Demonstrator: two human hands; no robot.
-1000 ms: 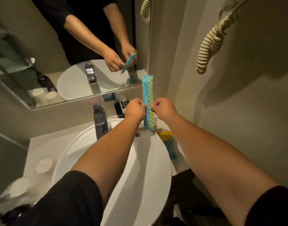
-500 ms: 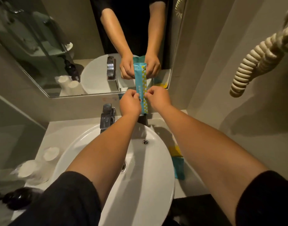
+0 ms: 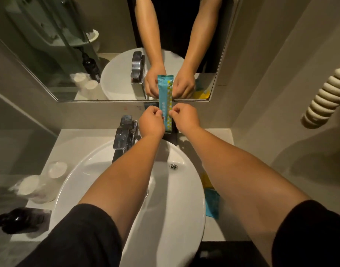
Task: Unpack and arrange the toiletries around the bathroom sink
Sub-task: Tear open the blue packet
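Observation:
A long teal packet (image 3: pixel 165 93) with a yellow dotted strip stands upright above the back of the white sink (image 3: pixel 100 170), in front of the mirror. My left hand (image 3: pixel 151 122) pinches its left edge and my right hand (image 3: pixel 184 117) pinches its right edge, both near the lower half. A second teal and yellow packet (image 3: pixel 211 202) lies flat on the counter to the right of the basin, partly hidden by my right forearm.
A chrome tap (image 3: pixel 125 134) stands left of my hands. Two wrapped cups (image 3: pixel 42 182) and a dark bottle (image 3: pixel 21 219) sit on the counter at left. A dark item (image 3: pixel 172 136) stands behind the packet. A coiled cord (image 3: pixel 327 97) hangs on the right wall.
The view has swung right and up, so the sink and mirror now sit centred. Both hands keep hold of the upright teal packet, which stays between them.

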